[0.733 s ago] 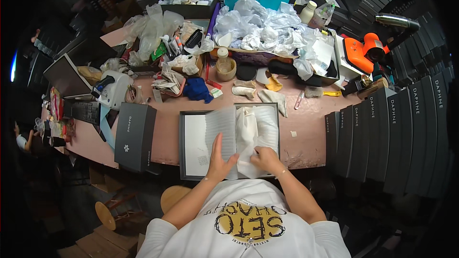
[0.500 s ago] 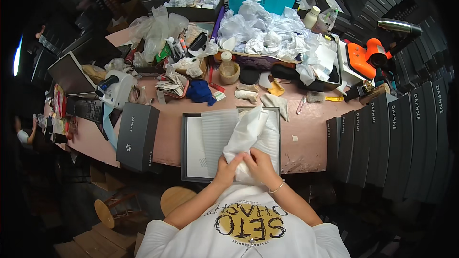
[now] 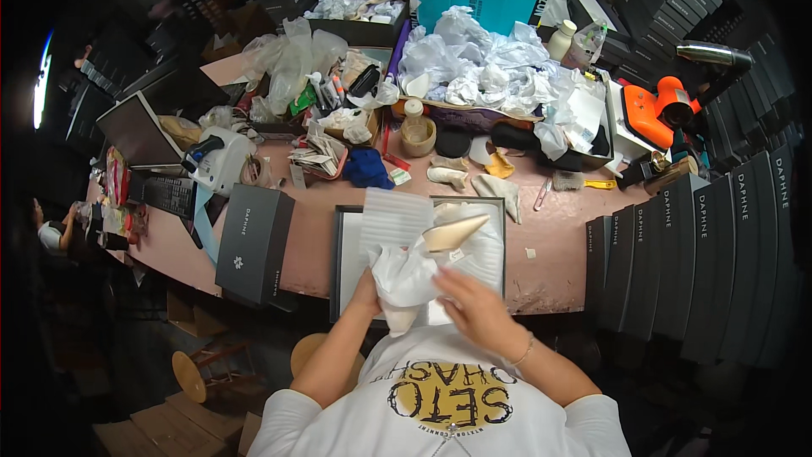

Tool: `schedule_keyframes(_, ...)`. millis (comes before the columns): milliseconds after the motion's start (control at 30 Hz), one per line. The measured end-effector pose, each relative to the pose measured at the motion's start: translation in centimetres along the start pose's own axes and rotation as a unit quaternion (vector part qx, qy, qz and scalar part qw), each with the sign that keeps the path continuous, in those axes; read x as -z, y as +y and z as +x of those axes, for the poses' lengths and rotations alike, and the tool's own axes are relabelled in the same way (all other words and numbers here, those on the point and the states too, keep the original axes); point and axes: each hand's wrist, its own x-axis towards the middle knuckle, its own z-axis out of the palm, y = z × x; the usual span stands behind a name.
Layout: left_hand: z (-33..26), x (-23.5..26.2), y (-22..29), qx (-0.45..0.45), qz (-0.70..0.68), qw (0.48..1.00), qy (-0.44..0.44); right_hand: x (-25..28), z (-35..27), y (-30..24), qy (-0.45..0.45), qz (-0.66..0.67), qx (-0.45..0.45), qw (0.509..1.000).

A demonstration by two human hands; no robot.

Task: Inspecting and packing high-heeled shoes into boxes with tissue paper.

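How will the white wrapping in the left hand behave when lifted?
The white wrapping looks floppy: it bunches in loose folds at the left hand. It seems thin, so probably light, though the beige pointed-toe shoe at its upper right may add weight.

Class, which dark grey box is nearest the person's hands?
The open box, lying below the left hand and right hand; the box at left and box row at right are farther off.
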Motion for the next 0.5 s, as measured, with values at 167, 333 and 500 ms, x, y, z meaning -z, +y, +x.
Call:
schedule_keyframes(167, -1.1, -1.6, 2.6, 0.025, 0.109, 0.993, -0.038, 5.2, 3.4, 2.1, -0.103, -0.268, -0.006, 0.958)
schedule_keyframes(333, -3.0, -3.9, 2.4, -0.236, -0.003, 0.959, 0.158, 3.7, 0.2, 9.2, 0.199, -0.127, -0.111, 0.965)
schedule_keyframes(500, -6.3, -5.4, 0.9, -0.331, 0.394, 0.857, 0.024, 5.5, -1.2, 12.5, 0.342, -0.018, -0.213, 0.915)
